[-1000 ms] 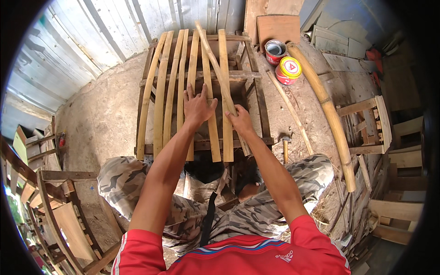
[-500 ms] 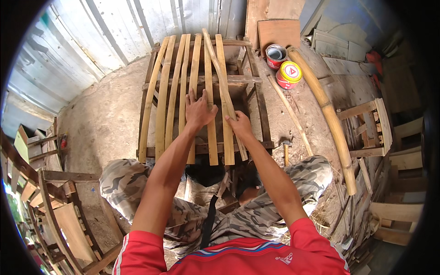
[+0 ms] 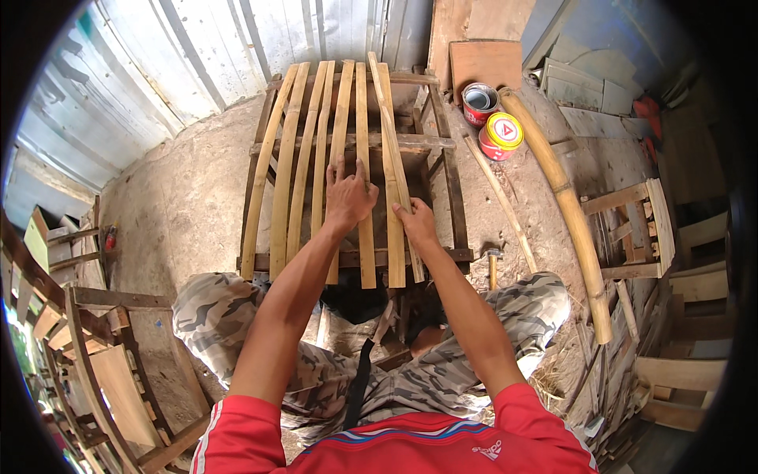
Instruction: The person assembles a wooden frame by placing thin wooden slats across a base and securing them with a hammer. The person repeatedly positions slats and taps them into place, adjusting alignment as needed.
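Note:
Several split bamboo slats (image 3: 287, 170) lie lengthwise across a dark wooden frame (image 3: 448, 174) in front of me. My left hand (image 3: 350, 199) rests palm down over two middle slats, with its fingers stretched out and apart. One narrow bamboo slat (image 3: 388, 130) at the right lies slightly aslant, overlapping the wider slat beside it. My right hand (image 3: 416, 223) holds that narrow slat by its edge near the lower part, thumb on top; the other fingertips are partly hidden.
On the floor to the right stand an open paint can (image 3: 478, 103) and a yellow-lidded can (image 3: 502, 136). A long bamboo pole (image 3: 562, 193), a thin stick (image 3: 500, 197) and a hammer (image 3: 493, 268) lie nearby. Wooden frames (image 3: 118, 379) are at left; a metal wall (image 3: 181, 55) stands behind.
The narrow slat's far end has shifted right relative to the slats, so it lies straighter and overlaps its neighbour more. My left hand's fingers have spread somewhat; my right hand keeps its hold.

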Available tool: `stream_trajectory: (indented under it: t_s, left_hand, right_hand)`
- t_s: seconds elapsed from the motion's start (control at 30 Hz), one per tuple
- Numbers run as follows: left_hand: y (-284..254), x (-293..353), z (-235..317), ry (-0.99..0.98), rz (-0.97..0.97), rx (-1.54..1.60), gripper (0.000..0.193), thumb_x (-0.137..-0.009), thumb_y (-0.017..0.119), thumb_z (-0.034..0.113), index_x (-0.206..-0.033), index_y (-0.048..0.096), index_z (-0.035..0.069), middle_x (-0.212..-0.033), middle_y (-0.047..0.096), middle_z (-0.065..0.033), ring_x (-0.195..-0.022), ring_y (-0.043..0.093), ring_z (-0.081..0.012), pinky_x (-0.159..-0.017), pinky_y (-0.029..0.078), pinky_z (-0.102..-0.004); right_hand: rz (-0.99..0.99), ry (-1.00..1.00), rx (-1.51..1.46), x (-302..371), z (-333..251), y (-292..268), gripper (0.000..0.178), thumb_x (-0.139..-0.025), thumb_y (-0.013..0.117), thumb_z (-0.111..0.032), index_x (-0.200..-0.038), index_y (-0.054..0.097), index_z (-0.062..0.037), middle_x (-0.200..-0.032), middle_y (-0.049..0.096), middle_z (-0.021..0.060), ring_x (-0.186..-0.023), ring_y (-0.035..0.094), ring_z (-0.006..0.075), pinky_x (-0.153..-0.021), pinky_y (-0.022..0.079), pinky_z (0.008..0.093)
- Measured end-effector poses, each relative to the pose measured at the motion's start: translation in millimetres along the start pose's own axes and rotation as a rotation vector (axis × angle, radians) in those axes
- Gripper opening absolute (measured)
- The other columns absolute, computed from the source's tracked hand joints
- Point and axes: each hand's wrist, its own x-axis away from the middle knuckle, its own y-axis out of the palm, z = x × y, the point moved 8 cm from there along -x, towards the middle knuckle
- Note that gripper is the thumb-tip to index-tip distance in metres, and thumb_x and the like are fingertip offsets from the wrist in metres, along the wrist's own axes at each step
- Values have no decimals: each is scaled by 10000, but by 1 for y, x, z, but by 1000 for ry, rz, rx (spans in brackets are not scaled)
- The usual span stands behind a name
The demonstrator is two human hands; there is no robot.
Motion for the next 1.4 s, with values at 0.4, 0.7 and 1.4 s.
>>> stream_trajectory:
  t_s: [0.4,0.7,1.4]
  left_hand:
    - [4,-3,-1,2,17,-5,727,-931,515,363,-1486,420,-96,-1053,725,-263,-1496,325,-397,-1247,139,-536]
    - [6,-4,0,14,62,-2,718,-920,512,345,-1478,427,-100,-1052,722,-270,-1486,341,-402,-1237,160,-555]
    - [-3,-3,6,-8,55,4,877,-932,564,619,-1499,411,-32,-1519,451,-205,-1510,263,-376,-1248,149,-525]
  right_hand:
    - [-14,3,-38,1,1,2,397,-957,723,-218,-1207,595,62,-1020,713,116,-889,676,165,-786,533,298]
    - [19,28,-6,-1,10,13,425,-906,749,-284,-1154,657,49,-1021,732,177,-919,717,259,-820,540,364]
    - [357,34,464,20,-31,-62,438,-968,648,-273,-1369,602,-103,-1128,696,209,-1100,651,411,-959,516,492]
